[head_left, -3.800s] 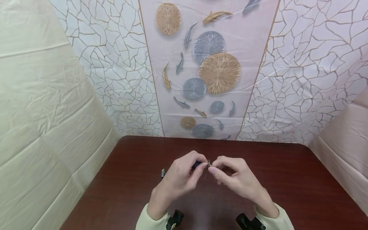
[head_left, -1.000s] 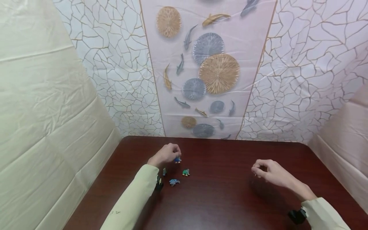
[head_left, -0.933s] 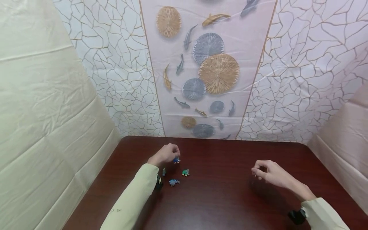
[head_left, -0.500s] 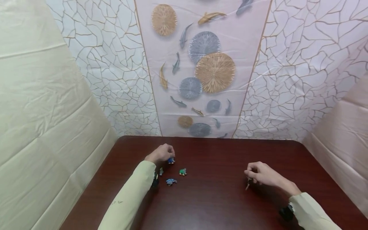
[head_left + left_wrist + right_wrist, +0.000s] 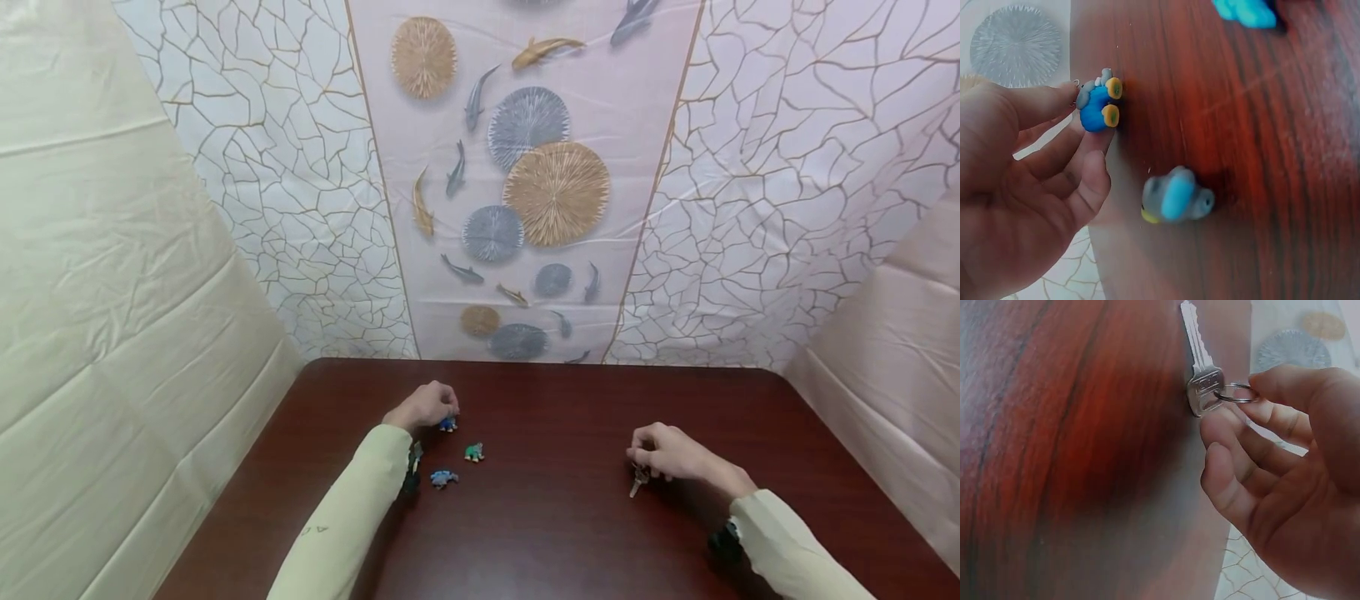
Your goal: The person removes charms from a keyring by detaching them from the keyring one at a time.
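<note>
At the left of the table, my left hand [image 5: 423, 406] pinches the metal loop on top of a small elephant-like figurine charm [image 5: 1096, 111], with blue clothing and yellow feet. The charm is upright, its feet close to the tabletop. Over on the right, my right hand [image 5: 671, 452] pinches a split key ring [image 5: 1235, 392] between thumb and fingers. A silver key [image 5: 1200, 362] hangs on this ring, its blade pointing away from the hand, low over the wood. In the head view the key [image 5: 638, 483] shows below the fingertips.
Near my left wrist stand a green figurine [image 5: 474, 452], a light-blue and grey figurine [image 5: 443, 478] and a grey one [image 5: 417, 451] partly behind the sleeve. The dark red table [image 5: 540, 517] ends at a patterned cloth wall [image 5: 525, 250]; pale cloth hangs at both sides.
Earlier both hands met at the middle, working on small metal parts. They have since separated: left to the blue charm, right to the right side, where it has drifted slightly leftward with the key.
</note>
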`<move>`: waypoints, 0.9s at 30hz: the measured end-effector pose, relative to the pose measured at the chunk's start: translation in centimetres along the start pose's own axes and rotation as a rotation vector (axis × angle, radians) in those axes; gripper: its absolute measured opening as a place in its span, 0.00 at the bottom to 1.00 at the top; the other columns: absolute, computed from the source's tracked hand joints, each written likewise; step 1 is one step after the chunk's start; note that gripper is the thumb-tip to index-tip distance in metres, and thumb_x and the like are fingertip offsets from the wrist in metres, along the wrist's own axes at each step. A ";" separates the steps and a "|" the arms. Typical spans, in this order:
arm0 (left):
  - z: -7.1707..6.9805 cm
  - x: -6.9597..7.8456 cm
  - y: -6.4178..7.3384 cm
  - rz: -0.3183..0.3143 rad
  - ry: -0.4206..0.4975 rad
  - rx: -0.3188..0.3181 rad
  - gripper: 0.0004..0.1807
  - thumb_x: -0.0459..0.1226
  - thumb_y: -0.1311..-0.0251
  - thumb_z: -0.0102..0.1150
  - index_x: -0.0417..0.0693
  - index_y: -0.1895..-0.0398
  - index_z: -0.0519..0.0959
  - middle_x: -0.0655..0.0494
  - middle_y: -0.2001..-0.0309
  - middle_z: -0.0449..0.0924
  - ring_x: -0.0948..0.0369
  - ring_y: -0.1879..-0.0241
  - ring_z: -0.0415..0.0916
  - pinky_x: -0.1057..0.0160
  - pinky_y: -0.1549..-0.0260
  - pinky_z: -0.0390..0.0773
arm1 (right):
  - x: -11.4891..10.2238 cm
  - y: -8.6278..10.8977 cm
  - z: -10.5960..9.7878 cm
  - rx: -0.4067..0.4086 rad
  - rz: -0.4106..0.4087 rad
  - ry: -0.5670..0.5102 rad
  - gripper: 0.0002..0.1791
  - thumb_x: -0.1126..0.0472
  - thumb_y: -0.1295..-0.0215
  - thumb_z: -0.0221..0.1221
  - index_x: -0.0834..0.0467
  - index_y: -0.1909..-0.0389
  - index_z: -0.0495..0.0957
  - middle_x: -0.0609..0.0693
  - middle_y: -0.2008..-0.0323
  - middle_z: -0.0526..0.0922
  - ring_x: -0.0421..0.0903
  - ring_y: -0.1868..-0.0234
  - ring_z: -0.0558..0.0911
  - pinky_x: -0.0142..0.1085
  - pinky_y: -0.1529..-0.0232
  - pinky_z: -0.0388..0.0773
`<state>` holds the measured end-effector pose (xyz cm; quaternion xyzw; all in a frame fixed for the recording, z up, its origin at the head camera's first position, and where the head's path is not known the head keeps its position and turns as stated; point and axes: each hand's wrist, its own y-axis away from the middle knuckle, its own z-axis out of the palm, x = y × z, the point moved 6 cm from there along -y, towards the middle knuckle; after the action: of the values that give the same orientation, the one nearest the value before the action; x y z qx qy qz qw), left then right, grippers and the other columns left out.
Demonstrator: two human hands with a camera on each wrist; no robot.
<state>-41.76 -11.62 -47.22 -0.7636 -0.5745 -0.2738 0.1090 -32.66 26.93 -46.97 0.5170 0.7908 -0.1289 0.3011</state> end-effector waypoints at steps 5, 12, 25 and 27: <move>0.0 -0.2 0.2 -0.039 0.017 0.006 0.06 0.40 0.33 0.57 0.50 0.66 0.81 0.55 0.69 0.79 0.59 0.71 0.74 0.63 0.72 0.72 | 0.5 -0.4 0.3 0.008 0.026 -0.008 0.11 0.58 0.29 0.56 0.56 0.72 0.77 0.49 0.83 0.76 0.45 0.84 0.75 0.38 0.84 0.75; -1.3 -0.3 0.6 -0.034 0.063 0.019 0.06 0.40 0.30 0.53 0.48 0.58 0.77 0.51 0.64 0.80 0.59 0.67 0.76 0.61 0.68 0.76 | 1.1 -1.1 -0.2 0.023 0.037 0.003 0.09 0.59 0.29 0.56 0.56 0.70 0.78 0.52 0.79 0.77 0.46 0.82 0.77 0.39 0.84 0.76; -6.5 0.2 2.1 -0.025 -0.052 0.032 0.08 0.40 0.29 0.51 0.47 0.57 0.77 0.50 0.62 0.82 0.59 0.66 0.78 0.61 0.67 0.76 | 1.4 -1.3 -3.9 0.017 0.089 0.101 0.07 0.63 0.31 0.54 0.59 0.67 0.78 0.51 0.77 0.77 0.45 0.80 0.77 0.36 0.82 0.75; -7.1 0.2 2.3 -0.016 -0.084 0.033 0.08 0.40 0.29 0.50 0.46 0.57 0.77 0.50 0.62 0.81 0.58 0.66 0.77 0.60 0.67 0.76 | 1.5 -1.2 -4.7 0.019 0.094 0.111 0.07 0.63 0.31 0.54 0.59 0.67 0.78 0.50 0.77 0.77 0.45 0.80 0.77 0.36 0.82 0.75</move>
<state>-41.64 -15.66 -40.89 -0.7679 -0.5892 -0.2327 0.0952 -35.78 29.90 -44.35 0.5629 0.7797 -0.0933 0.2577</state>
